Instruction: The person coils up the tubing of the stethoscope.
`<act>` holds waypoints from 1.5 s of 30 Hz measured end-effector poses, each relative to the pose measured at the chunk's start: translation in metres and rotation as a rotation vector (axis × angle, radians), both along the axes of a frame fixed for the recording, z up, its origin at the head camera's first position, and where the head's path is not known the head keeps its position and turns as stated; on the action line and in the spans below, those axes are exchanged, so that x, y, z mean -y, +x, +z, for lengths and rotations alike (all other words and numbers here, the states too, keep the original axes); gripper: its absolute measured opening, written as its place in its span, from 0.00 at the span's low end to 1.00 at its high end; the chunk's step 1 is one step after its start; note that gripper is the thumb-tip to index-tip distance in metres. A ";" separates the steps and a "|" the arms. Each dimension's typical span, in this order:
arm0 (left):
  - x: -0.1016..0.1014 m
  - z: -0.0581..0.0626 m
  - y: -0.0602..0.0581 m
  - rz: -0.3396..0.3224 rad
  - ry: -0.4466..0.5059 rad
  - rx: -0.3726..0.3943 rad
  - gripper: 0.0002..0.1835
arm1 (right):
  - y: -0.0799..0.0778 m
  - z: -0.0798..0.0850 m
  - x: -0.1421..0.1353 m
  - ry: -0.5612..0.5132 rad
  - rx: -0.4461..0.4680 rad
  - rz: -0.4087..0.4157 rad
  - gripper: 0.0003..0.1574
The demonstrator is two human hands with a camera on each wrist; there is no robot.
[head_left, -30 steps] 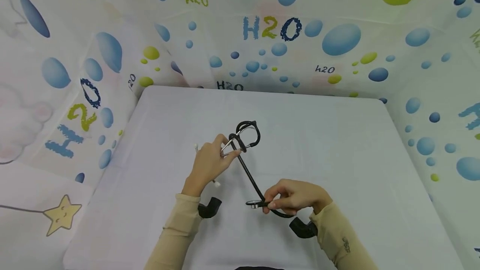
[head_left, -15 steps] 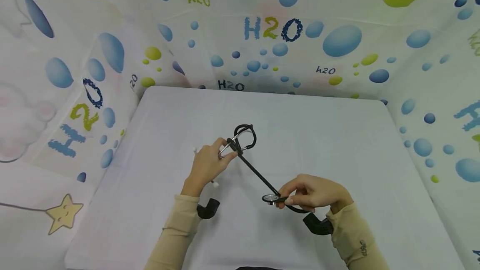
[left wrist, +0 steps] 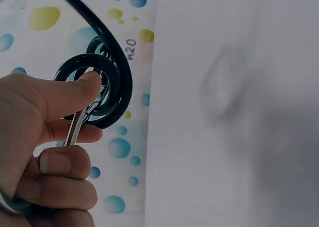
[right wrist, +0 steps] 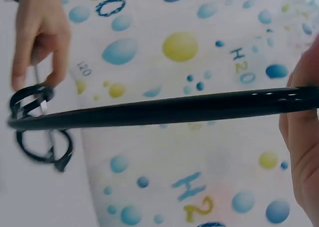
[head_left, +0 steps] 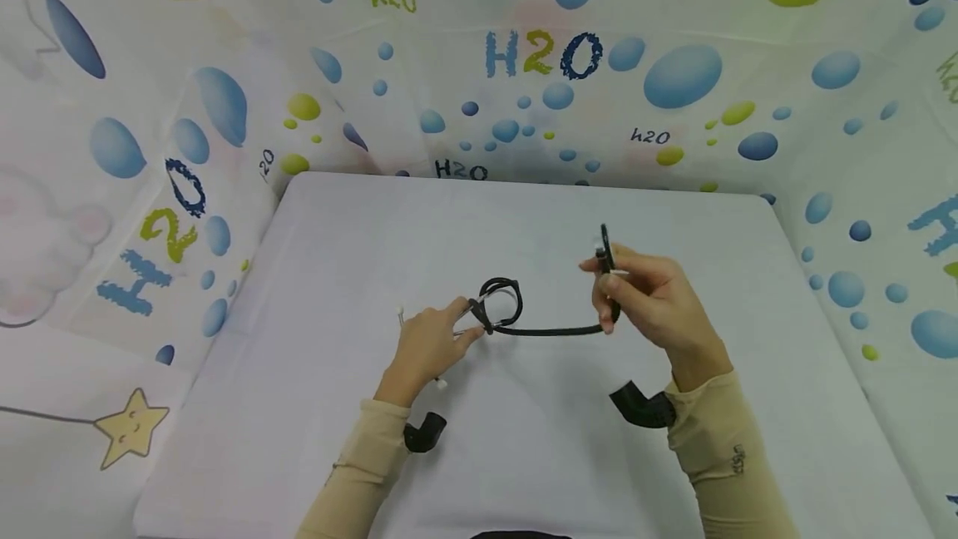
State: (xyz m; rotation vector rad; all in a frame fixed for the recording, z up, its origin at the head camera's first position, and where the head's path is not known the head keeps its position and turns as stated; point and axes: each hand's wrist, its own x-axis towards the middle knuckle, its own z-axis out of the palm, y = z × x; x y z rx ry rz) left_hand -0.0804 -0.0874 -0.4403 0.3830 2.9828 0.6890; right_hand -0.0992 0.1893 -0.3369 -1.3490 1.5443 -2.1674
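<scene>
A black stethoscope is stretched between both hands over the table. My left hand [head_left: 422, 348] grips its metal ear tubes [left wrist: 75, 127], thumb on the coiled part. White ear tips [head_left: 441, 383] stick out around this hand. Looped black tubing [head_left: 520, 299] sits just beyond the left fingertips, wound around the metal. From there a straight run of tubing [right wrist: 199, 109] reaches my right hand [head_left: 651, 294]. That hand pinches the stethoscope near its chest piece [head_left: 604, 249], which stands edge-on above the fingers. The right wrist view shows only part of the right hand.
A white table [head_left: 329, 256] lies under both hands. Behind it hangs a white cloth [head_left: 449, 48] printed with bubbles and "H2O". Black curved mounts [head_left: 644, 406] are fixed at both wrists.
My right hand has moved away from me and to the right, turning the chest piece from flat to upright. The tubing now runs sideways. My left hand has shifted slightly toward me and right.
</scene>
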 end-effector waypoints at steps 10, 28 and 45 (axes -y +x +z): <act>-0.020 0.012 0.015 -0.156 0.037 -0.036 0.22 | -0.026 0.042 0.041 -0.155 0.100 -0.389 0.22; -0.028 0.039 0.033 -0.518 0.339 -0.318 0.15 | -0.100 -0.024 0.039 0.063 0.402 -0.600 0.08; -0.009 0.051 0.000 -0.369 0.530 -0.523 0.16 | -0.050 -0.107 0.063 0.470 0.486 -0.771 0.14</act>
